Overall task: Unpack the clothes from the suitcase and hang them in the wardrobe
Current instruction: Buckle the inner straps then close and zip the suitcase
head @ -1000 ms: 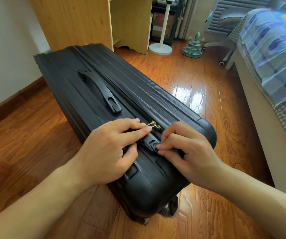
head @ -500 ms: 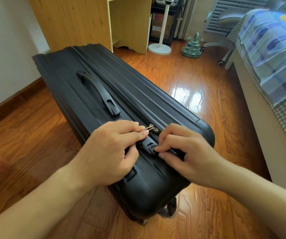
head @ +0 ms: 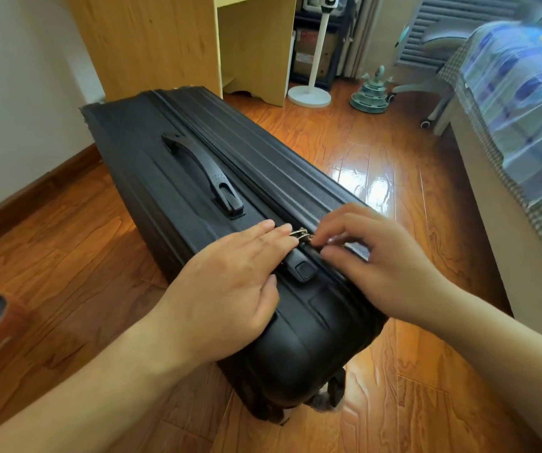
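Wooden floorboards (head: 67, 256), glossy and orange-brown, ran clear along the left between the white wall (head: 18, 109) and the suitcase (head: 171, 158). I noted a dark skirting board at the wall's foot. At the far left edge sat a blurred brown and grey object I could not identify.

I saw the black hard-shell suitcase standing on its long side, closed, its far end near a pale wooden cabinet (head: 152, 44). Its carry handle (head: 204, 171) lay flat on the upward face, and the zip line ran just right of it.

My left hand (head: 230, 286) lay flat on the near end of the case, fingers straight and together, tips touching the brass zip pulls (head: 302, 233). Just right of the hand sat the black lock block (head: 302, 269), uncovered.

My right hand (head: 380, 263) hovered over the case's right edge, fingers curled, fingertips pinching at the zip pulls; motion blur hid the exact grip.

Further right a strip of shiny floor separated the case from the bed (head: 491, 223), its blue checked cover (head: 524, 109) overhanging the edge. Beyond stood a white fan stand (head: 310, 93).
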`<state>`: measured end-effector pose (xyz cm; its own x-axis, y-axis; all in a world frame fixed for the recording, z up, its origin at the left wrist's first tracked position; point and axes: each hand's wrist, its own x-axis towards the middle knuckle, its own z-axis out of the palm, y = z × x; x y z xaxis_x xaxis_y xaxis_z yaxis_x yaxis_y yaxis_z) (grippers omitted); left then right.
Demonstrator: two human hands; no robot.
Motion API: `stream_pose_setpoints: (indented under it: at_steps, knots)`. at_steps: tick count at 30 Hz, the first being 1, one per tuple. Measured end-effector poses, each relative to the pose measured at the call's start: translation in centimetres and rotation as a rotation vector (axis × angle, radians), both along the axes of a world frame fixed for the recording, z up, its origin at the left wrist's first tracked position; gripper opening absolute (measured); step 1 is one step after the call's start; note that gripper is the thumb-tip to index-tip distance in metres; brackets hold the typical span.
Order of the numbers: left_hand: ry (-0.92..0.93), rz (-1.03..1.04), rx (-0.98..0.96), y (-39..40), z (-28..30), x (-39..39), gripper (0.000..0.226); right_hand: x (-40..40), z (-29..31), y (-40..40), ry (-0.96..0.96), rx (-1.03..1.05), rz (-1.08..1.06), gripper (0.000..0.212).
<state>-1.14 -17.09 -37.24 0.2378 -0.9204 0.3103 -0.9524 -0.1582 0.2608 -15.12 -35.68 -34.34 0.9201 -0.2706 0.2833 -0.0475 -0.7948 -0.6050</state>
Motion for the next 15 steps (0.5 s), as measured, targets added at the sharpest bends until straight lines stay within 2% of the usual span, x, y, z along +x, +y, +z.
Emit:
stream_pose_setpoints:
  at_steps: [2,9,12,15]
  knots:
    - [0.011,0.037,-0.005,0.1,-0.1,0.0,0.06,1.0,-0.2,-1.0,0.003,-0.074,-0.07,0.022]
    - [0.034,0.136,-0.034,0.6,-0.1,-0.2,0.054,3.8,0.3,-1.8,0.058,-0.195,0.106,0.008]
    - [0.084,0.159,-0.059,0.7,-0.2,-0.3,0.053,3.6,-0.1,-1.6,-0.009,-0.418,0.208,0.016]
    - [0.088,0.152,-0.079,0.8,-0.4,-0.3,0.051,3.7,-0.2,-1.6,-0.009,-0.441,0.21,0.018]
